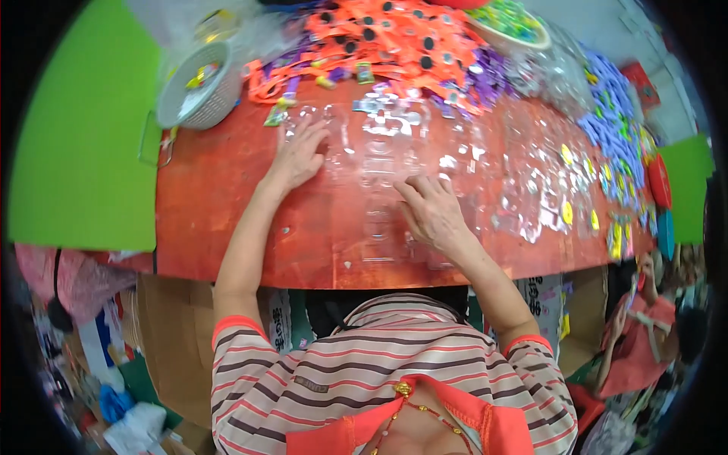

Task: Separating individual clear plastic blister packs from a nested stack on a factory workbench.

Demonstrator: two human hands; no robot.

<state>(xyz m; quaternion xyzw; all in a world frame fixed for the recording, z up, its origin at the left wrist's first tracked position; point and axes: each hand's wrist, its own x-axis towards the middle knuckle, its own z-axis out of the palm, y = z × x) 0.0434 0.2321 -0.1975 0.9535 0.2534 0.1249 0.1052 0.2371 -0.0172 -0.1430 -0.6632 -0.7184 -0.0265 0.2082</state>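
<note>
Clear moulded plastic packaging pieces [379,152] lie in rows over the middle of the red table [220,212], glinting in the light. My left hand [299,155] rests over the far-left end of them with its fingers spread, next to a small green packet [274,116]. Nearer to me and to the right, my right hand [434,214] is over the clear plastic with its fingers bent and the thumb apart. I see nothing held in either hand. Beyond the plastic is a heap of orange toy-like parts with black discs [394,45], with purple parts [489,76] beside it.
A grey plastic basket [189,114] stands at the far left. Blue-violet pieces [610,102] are piled at the right, beyond plastic sheets with yellow inserts [567,212]. A bowl [535,44] of green bits sits at the back. Another person [644,334] works at the lower right.
</note>
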